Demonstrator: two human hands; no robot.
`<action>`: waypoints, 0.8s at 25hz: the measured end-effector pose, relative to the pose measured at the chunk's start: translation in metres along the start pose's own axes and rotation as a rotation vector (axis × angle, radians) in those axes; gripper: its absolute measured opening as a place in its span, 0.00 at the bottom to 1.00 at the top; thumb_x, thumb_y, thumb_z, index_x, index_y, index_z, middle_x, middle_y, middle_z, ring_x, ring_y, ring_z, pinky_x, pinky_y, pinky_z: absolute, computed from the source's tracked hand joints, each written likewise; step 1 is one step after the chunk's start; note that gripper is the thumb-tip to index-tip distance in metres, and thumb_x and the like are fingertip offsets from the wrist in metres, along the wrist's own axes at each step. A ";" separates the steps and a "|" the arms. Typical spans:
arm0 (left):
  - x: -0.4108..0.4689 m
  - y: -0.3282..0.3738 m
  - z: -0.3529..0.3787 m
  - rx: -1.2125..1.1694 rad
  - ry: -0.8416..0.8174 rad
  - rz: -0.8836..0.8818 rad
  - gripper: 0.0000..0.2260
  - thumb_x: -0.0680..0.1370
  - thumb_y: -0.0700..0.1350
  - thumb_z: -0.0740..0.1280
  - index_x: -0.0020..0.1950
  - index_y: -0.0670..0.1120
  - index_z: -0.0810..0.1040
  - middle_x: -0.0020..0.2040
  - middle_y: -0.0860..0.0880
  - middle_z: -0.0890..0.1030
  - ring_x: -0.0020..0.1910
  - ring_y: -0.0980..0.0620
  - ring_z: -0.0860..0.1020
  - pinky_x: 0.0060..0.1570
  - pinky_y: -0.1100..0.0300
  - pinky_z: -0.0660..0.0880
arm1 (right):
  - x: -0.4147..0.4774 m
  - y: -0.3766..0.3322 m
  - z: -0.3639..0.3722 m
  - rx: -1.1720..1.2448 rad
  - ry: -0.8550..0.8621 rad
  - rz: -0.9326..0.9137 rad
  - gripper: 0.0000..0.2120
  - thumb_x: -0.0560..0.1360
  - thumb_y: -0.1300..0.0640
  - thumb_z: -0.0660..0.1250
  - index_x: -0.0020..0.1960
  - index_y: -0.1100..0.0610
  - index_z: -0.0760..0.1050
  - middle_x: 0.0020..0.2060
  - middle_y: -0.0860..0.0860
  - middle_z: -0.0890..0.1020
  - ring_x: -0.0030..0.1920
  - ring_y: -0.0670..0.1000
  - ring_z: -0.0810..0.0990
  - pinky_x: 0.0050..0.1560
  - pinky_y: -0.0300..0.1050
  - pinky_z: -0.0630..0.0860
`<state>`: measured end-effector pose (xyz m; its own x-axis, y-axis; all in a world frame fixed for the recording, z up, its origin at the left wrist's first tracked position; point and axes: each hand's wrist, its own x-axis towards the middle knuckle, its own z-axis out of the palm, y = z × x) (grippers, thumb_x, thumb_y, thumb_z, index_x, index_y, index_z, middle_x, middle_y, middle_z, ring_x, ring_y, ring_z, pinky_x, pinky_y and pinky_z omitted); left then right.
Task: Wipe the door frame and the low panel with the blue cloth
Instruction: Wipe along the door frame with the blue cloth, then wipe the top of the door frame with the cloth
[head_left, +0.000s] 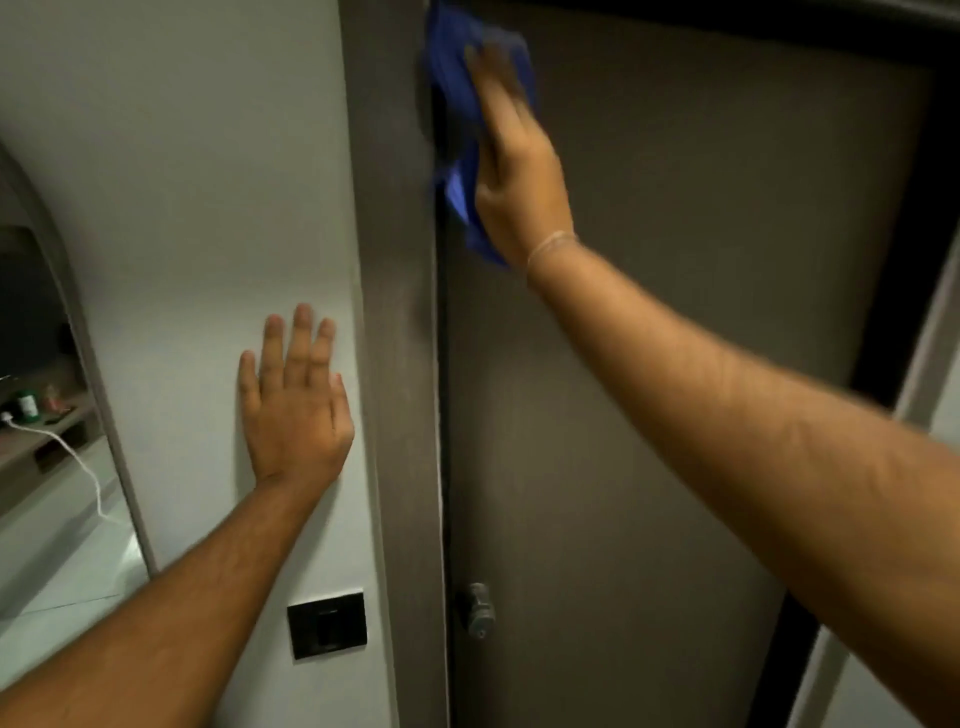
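My right hand (511, 171) presses the blue cloth (454, 78) flat against the upper left edge of the dark brown door (649, 364), where it meets the grey-brown door frame (397, 312). The hand and cloth are blurred. Part of the cloth hangs below my palm. My left hand (293, 402) lies flat on the white wall (182, 182) left of the frame, fingers spread, holding nothing. No low panel can be made out in this view.
A metal door knob (479, 609) sits low on the door by the frame. A black wall switch (327, 623) is below my left arm. At far left, an arched mirror (57, 415) shows a shelf with small items and a white cable.
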<state>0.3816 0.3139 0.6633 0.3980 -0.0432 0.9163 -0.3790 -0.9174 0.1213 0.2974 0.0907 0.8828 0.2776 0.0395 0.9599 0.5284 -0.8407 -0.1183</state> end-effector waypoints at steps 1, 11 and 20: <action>-0.007 0.017 -0.005 -0.076 0.021 -0.054 0.29 0.87 0.50 0.53 0.89 0.50 0.56 0.90 0.47 0.56 0.89 0.44 0.53 0.86 0.37 0.50 | -0.035 0.013 -0.013 0.031 0.033 0.040 0.29 0.78 0.73 0.60 0.79 0.70 0.67 0.79 0.67 0.69 0.81 0.65 0.68 0.83 0.53 0.64; -0.343 0.294 0.049 -0.358 -0.686 0.228 0.30 0.86 0.52 0.56 0.89 0.49 0.60 0.89 0.47 0.58 0.88 0.44 0.58 0.83 0.37 0.57 | -0.603 0.099 -0.165 -0.119 -0.255 0.912 0.31 0.83 0.72 0.57 0.84 0.55 0.63 0.84 0.46 0.57 0.85 0.36 0.50 0.87 0.49 0.55; -0.698 0.358 0.055 -0.377 -1.485 0.473 0.31 0.88 0.63 0.43 0.90 0.55 0.47 0.90 0.52 0.45 0.89 0.50 0.45 0.87 0.43 0.46 | -0.978 0.119 -0.326 -0.499 -0.444 1.698 0.24 0.87 0.72 0.55 0.82 0.62 0.62 0.84 0.57 0.59 0.86 0.57 0.57 0.84 0.33 0.45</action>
<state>0.0138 -0.0061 0.0458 0.5262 -0.8156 -0.2405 -0.7832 -0.5751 0.2366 -0.1726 -0.2238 0.0132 0.4101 -0.8781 -0.2464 -0.7602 -0.1799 -0.6243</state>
